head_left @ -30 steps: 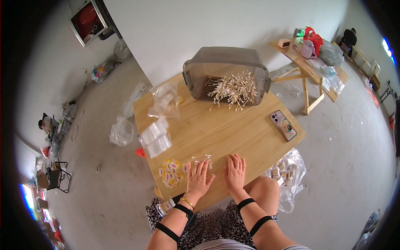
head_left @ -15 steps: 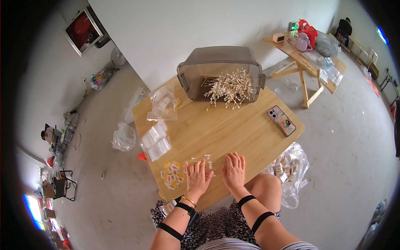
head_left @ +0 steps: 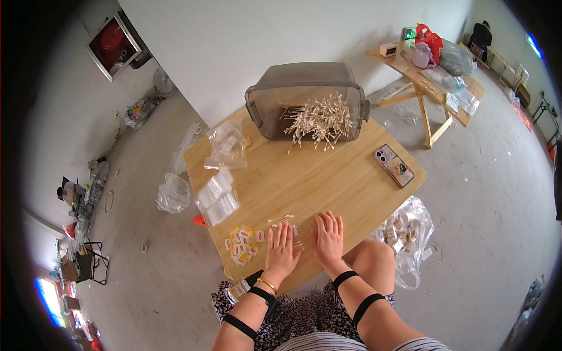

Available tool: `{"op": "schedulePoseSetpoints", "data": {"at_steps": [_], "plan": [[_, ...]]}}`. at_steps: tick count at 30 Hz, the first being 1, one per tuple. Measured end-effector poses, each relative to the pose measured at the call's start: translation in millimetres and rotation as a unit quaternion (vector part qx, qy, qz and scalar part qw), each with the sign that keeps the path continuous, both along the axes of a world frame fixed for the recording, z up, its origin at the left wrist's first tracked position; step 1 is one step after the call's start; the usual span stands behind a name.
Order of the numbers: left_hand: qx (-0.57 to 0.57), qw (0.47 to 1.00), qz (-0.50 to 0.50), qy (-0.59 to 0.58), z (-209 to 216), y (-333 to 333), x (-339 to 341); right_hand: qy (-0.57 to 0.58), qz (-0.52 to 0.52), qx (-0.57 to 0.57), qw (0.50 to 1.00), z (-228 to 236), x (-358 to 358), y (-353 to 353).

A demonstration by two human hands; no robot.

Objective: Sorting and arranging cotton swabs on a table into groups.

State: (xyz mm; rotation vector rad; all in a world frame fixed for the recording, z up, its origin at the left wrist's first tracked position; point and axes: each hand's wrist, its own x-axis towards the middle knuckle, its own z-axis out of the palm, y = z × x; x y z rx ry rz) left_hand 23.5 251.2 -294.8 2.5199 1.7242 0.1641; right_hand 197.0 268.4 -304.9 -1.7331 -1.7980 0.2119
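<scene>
A few cotton swabs (head_left: 280, 220) lie near the table's front edge, partly covered by my left hand (head_left: 282, 253). That hand rests palm down with its fingers stretched out, touching or just over the swabs; what is beneath the palm is hidden. My right hand (head_left: 329, 238) lies flat a little to the right, fingers extended, nothing visible in it. Small yellow-and-white labels (head_left: 243, 244) are heaped left of my left hand. At the far side, a grey translucent bin (head_left: 310, 73) tipped on its side holds a big loose pile of cotton swabs (head_left: 322, 120).
On the wooden table (head_left: 293, 181), clear plastic bags (head_left: 216, 196) lie at the left and a phone (head_left: 394, 166) at the right. A plastic bag of small packs (head_left: 405, 231) sits beside my knee. A second table (head_left: 439, 82) stands far right, a person beyond it.
My left hand has slid slightly to the right, its fingers now closer together, away from the labels. My right hand has stayed nearly still. The view has shifted a little.
</scene>
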Motion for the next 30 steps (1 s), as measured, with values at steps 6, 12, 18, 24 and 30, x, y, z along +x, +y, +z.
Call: {"op": "schedulePoseSetpoints", "data": {"at_steps": [6,12,18,24,30], "plan": [[-0.038,0.999,-0.017,0.032,-11.2,-17.9,3.3,0.008,-0.008,-0.001,1.000,-1.3,-0.8,0.1],[-0.034,0.996,-0.027,0.072,-7.0,-20.6,3.8,0.004,-0.011,0.007,1.000,-2.6,0.4,0.0],[-0.036,0.997,-0.030,0.066,-1.7,-22.0,4.7,-0.002,-0.008,0.001,1.000,1.0,0.4,-0.2],[-0.027,0.998,-0.030,0.048,-3.3,-20.3,0.1,0.013,-0.007,0.012,1.000,1.2,-1.9,-1.7],[-0.025,0.999,-0.016,0.034,9.1,-19.2,-8.1,-0.008,0.032,-0.002,0.999,-2.1,5.1,-2.1]]}}
